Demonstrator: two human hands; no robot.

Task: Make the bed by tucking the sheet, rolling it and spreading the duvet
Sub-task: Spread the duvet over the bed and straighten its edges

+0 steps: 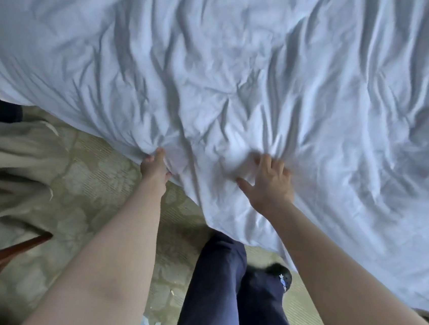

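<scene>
Left edge: a beige cloth in soft folds (10,156) sits low beside the floor. Just above it is a dark shape I cannot make out.
Bottom left corner: a red-brown wooden bar (5,251) slants up out of the corner, near the beige cloth.
Floor: a pale patterned floor (94,184) shows between the cloth and the person's arms. A few small white scraps lie on it near the bottom.
Left hand: the left hand (154,166) reaches out on a bare arm to the near edge of the big white crumpled duvet (231,66). Its fingers are curled tight round a bunch of the cloth, and creases run out from that spot.
Duvet: it fills the whole top and right of the view and is full of wrinkles. Its near edge hangs down toward the floor in front of the person.
Right hand: the right hand (269,186) lies on top of the duvet, near the same edge and just beside the left hand. Its fingers are spread wide and flat on the cloth, with the thumb out to the left, and it holds nothing. It looks a little blurred.
Legs: dark blue trousers (222,282) stand between the two arms.
Foot: a dark foot with a small white mark (279,275) is just beside the hanging edge of the duvet.
</scene>
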